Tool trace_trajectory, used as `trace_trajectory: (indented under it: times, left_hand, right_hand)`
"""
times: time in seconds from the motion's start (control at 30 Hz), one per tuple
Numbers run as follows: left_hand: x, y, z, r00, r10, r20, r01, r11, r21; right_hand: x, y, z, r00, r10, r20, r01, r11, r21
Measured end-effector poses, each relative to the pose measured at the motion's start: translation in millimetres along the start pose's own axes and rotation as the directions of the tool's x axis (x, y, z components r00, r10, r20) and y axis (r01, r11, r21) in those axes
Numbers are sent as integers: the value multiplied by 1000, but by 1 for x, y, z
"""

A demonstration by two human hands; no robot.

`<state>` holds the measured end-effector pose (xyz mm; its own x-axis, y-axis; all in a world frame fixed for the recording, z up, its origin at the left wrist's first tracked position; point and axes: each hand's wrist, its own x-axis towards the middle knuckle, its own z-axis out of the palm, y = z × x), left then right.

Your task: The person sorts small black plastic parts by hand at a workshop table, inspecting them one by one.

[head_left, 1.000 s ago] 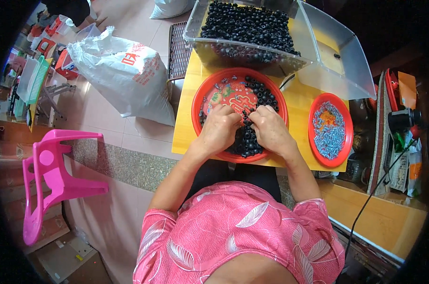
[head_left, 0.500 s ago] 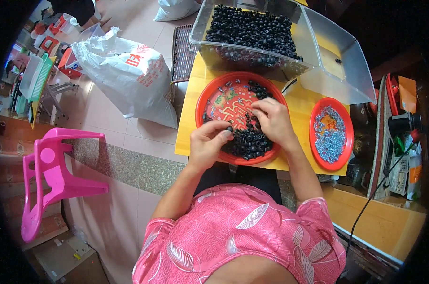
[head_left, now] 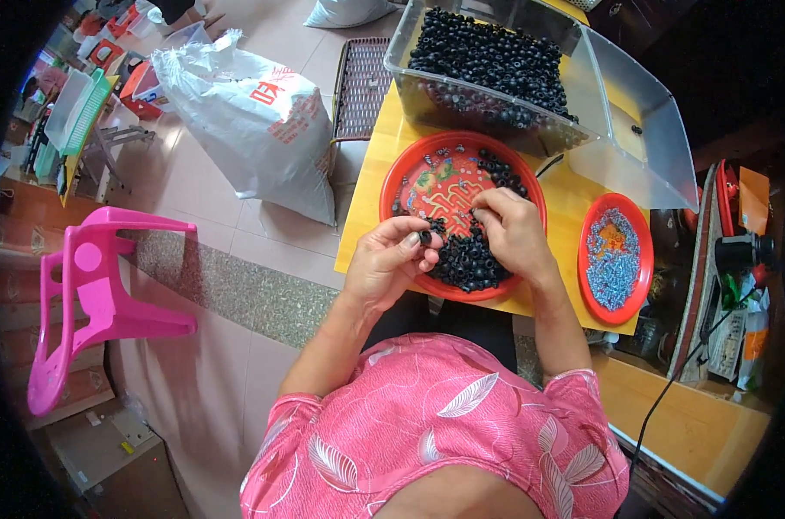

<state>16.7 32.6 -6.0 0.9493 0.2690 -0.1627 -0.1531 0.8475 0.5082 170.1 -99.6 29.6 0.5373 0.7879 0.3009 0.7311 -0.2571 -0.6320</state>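
My left hand (head_left: 384, 261) is over the left part of a round red tray (head_left: 389, 183) with a printed pattern. Between its thumb and fingers it pinches a small black ring-shaped part (head_left: 424, 236). To the right, my right hand (head_left: 518, 238) reaches down into the tray with its fingertips pressed together. Whatever those fingertips hold, if anything, is too small to make out. A heap of similar black parts (head_left: 469, 265) lies on the tray's near side, below and between the hands. More black parts lie along its upper right rim.
Behind the tray, a clear plastic box (head_left: 496, 105) full of black parts stands on the yellow table (head_left: 362, 203). At right, an oval red tray (head_left: 642, 290) holds small silvery-blue pieces. A white sack (head_left: 245, 130) and a pink plastic stool (head_left: 107, 277) stand on the left.
The view has shifted, so the table sits slightly farther right. My left fingers have turned and opened somewhat around the black part; my right hand remains low in the tray.
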Motion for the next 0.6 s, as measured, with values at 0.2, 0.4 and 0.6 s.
trace_trajectory:
  times: [0.2, 0.4, 0.6]
  left_hand:
    - [-5, -6, 7, 999, 42, 33, -46, 994, 99]
    - [-13, -8, 9, 994, 100, 45, -109, 954, 278]
    - [-21, -12, 10, 996, 79, 32, -85, 954, 287]
  right_hand:
    - [-15, -44, -5, 965, 113, 237, -232, 789, 570]
    - [-18, -52, -6, 943, 132, 305, -290, 774, 563]
    - [-20, -47, -3, 975, 13, 223, -113, 890, 442]
